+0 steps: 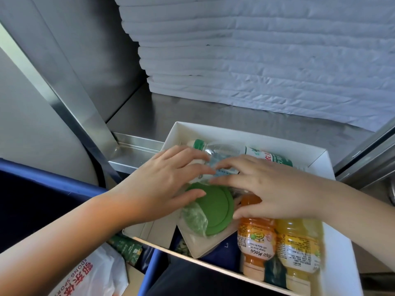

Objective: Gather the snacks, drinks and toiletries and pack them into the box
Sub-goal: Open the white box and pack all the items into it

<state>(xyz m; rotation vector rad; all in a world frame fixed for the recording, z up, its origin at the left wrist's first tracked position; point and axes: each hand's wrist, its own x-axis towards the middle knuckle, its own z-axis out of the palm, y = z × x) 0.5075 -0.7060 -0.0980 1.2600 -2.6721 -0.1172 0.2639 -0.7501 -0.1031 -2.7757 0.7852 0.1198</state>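
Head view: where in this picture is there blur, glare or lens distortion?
In the head view, the yellow juice bottle at lower right is smeared by blur; the steel shelf shows soft, pale glare; the steel post at left leans strongly, likely from the wide lens; the left hand and the right hand look fairly sharp.

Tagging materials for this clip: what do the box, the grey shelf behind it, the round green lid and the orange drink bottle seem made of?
Box: white card, matte, thin folded walls.
Shelf: likely stainless steel, brushed sheen, soft reflections.
Green lid: plastic or silicone, smooth matte, moulded rim ring.
Orange drink bottle: clear plastic, glossy, with printed label.
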